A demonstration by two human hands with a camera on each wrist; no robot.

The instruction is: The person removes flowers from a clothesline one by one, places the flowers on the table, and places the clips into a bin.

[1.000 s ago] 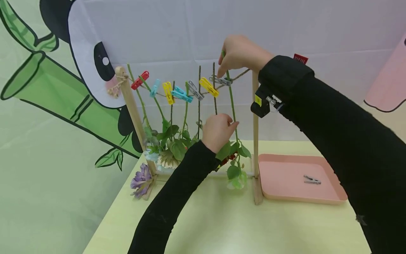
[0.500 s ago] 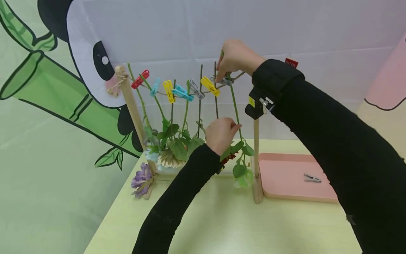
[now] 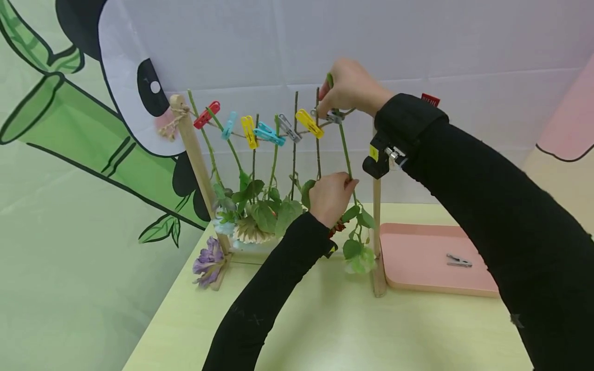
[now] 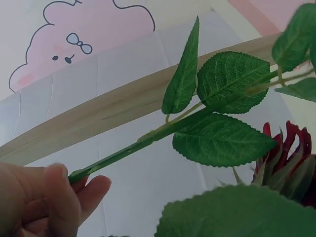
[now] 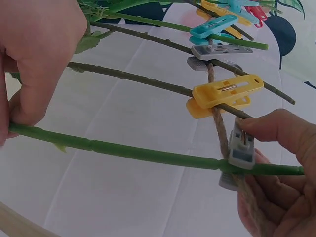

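Observation:
A long green flower stem [image 5: 148, 152] hangs upside down by the right post, its pale green bloom [image 3: 361, 260] low down. My left hand [image 3: 330, 198] pinches this stem partway down, just above its leaves [image 4: 224, 139]. Up at the twine [image 5: 220, 133], my right hand [image 3: 350, 87] pinches a grey clothespin [image 5: 242, 148] between thumb and fingers. In the right wrist view the clothespin's jaws sit over both the stem and the twine. Beside it a yellow clothespin [image 3: 309, 123] holds a darker stem.
More clothespins, such as a red one [image 3: 207, 115], hold upside-down flowers along the twine between two wooden posts [image 3: 377, 216]. A purple flower [image 3: 209, 262] lies by the left foot. On the right, a pink tray [image 3: 417, 281] holds one grey clothespin [image 3: 459, 260].
My left hand has shifted a little right and down, taking the lower stem and bloom right with it. The right hand stays at the grey clothespin, slightly lower than before.

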